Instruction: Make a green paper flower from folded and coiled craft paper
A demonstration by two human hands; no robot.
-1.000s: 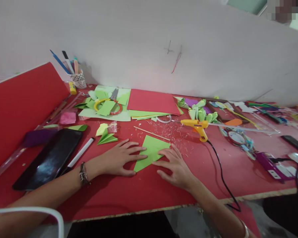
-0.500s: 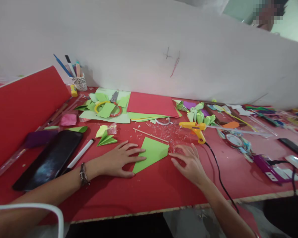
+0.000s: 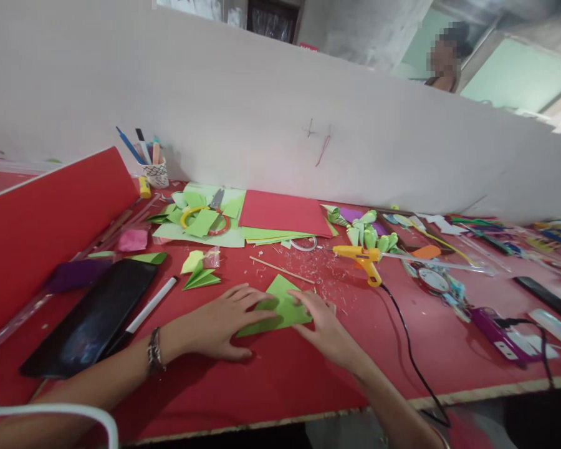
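Note:
A piece of bright green paper (image 3: 280, 304) lies on the red table (image 3: 243, 396) in front of me. My left hand (image 3: 224, 321) rests with spread fingers on the paper's left part. From the right, my right hand (image 3: 320, 321) reaches over the paper's right part, thumb and fingers apart, touching it or just above it. Folded green paper pieces (image 3: 201, 279) lie just beyond my left hand. A thin wooden stick (image 3: 280, 269) is behind the paper.
The yellow glue gun (image 3: 362, 259) lies at the right, its black cable running to the front edge. A black phone (image 3: 91, 318) and white marker (image 3: 152, 304) are at the left. Scissors (image 3: 206, 215) lie among green scraps. A person (image 3: 444, 62) is beyond the partition.
My right hand has moved left onto or over the paper, whose outline now looks different. The view has tilted up, showing more beyond the partition.

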